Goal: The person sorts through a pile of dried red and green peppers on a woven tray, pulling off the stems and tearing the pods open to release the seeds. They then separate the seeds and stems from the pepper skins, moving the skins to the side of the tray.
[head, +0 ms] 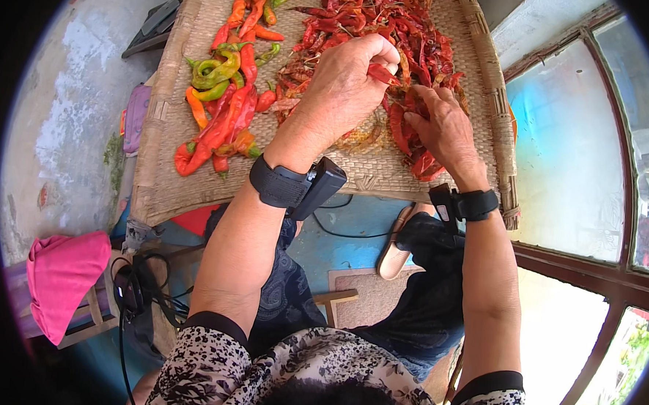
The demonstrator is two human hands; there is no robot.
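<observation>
My left hand (358, 75) pinches a dried red chili pepper (383, 74) above a heap of dried red chilies (362, 9). Close beside it on the right, my right hand (444, 123) rests with bent fingers among more dried chilies, and whether it grips one is hidden. Both hands are over a woven tray (193, 195) of plaited strips with a bound rim. A group of fresh peppers (233, 109), red, orange and green, lies along the tray's left side. Paler, yellowish dried chilies (369, 139) lie below my left hand.
A framed window (575, 149) stands close to the tray's right side, and a stained wall (76, 107) to its left. Pink cloth (67, 282) hangs at lower left, near black cables (155, 287). A black device is strapped to each wrist. A mat (369, 298) lies on the blue floor.
</observation>
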